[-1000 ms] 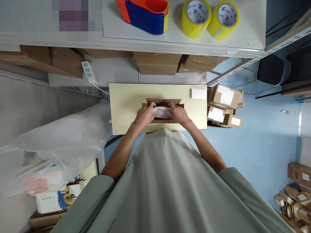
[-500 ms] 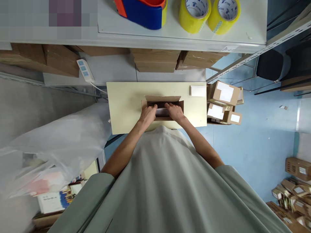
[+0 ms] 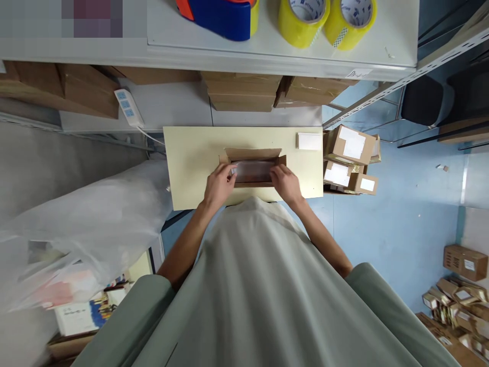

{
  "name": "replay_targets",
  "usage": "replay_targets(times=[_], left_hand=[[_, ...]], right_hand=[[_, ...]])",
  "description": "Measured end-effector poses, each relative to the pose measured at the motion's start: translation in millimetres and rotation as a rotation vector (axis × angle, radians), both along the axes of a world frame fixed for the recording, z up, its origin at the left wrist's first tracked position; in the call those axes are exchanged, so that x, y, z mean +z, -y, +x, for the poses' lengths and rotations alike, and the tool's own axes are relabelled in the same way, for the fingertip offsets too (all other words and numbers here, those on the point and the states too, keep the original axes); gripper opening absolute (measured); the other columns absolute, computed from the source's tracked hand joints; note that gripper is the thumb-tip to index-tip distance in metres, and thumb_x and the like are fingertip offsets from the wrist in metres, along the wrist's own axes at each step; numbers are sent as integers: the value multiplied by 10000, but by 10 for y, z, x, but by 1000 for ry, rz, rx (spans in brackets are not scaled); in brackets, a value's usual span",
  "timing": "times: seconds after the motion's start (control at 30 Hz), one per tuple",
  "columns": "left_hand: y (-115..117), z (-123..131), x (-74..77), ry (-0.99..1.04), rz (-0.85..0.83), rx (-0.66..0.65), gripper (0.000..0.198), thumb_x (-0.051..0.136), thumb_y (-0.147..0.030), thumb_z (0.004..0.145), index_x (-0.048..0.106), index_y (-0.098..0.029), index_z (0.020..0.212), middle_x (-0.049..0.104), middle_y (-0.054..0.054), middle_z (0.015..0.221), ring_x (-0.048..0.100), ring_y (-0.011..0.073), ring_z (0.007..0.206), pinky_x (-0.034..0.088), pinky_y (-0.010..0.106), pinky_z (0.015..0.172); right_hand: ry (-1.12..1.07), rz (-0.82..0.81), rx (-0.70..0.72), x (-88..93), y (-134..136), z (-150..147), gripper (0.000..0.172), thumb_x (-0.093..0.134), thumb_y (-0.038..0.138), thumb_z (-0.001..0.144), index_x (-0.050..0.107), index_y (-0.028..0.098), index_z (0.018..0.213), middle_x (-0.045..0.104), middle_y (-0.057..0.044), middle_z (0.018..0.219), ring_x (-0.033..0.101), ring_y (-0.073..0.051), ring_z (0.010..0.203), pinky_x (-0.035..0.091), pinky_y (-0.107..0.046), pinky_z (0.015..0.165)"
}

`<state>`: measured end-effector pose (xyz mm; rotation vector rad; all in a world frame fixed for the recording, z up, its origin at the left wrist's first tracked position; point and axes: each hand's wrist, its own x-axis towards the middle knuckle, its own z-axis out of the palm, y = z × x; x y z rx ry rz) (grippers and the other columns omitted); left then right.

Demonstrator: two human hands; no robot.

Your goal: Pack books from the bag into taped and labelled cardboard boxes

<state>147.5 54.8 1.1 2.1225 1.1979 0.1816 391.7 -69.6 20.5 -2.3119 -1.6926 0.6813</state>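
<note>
An open cardboard box (image 3: 252, 154) lies on a pale yellow table (image 3: 191, 163), its far flap standing up. Inside it lies a pale wrapped item (image 3: 252, 171). My left hand (image 3: 218, 184) grips the box's left end with its fingers curled over the edge. At the right end, my right hand (image 3: 286, 182) holds the box the same way. A small white card (image 3: 309, 141) rests on the table at the far right.
A shelf above carries a blue and orange tape dispenser (image 3: 217, 12) and two yellow tape rolls (image 3: 324, 18). Labelled cardboard boxes (image 3: 349, 158) are stacked right of the table. A large plastic bag (image 3: 84, 219) fills the left. More boxes (image 3: 454, 300) lie on the blue floor.
Both hands have come off the white item and moved outward to the box's ends. The item now lies lower inside the box.
</note>
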Motion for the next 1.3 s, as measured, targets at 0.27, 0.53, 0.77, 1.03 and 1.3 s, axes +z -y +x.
replay_targets(times=[0.27,0.53,0.77,1.03,1.3], left_hand=[[71,-380,-221,172,-65,309,690,809,-430,970,513,-235,1563,692,147,1406,759,270,1123,672,430,949],[253,-276,-252,148,-104,-61,1187,932,-550,881,234,-249,1792,570,199,1688,457,423,1641,440,610,1326],[202,-256,-486,153,-63,-43,979,758,-412,1049,172,-247,1816,633,187,1642,552,367,1576,463,589,1309],[-75,-114,-687,174,-68,218,921,779,-311,1011,278,-277,1783,619,174,1520,772,262,1136,639,469,1085],[-155,-51,-440,106,-18,137,731,839,-156,875,505,-246,1520,614,159,1504,679,318,1370,584,493,1179]], right_hand=[[-279,138,-357,-162,435,338,645,544,760,1096,715,202,1368,739,-187,1307,761,-335,1114,679,-534,954],[-316,50,-43,-314,425,118,842,850,744,918,618,311,1601,475,-170,1756,403,-448,1675,467,-694,1314],[-294,36,-75,-595,335,296,586,828,611,987,752,276,1462,581,-168,1673,440,-427,1648,447,-654,1334],[-301,16,-335,-650,12,346,355,659,534,1057,770,228,1198,778,-151,1262,737,-333,1167,637,-520,1017],[-306,83,-313,-554,35,297,797,679,353,998,414,332,1749,612,-145,1560,754,-311,1241,684,-499,978]])
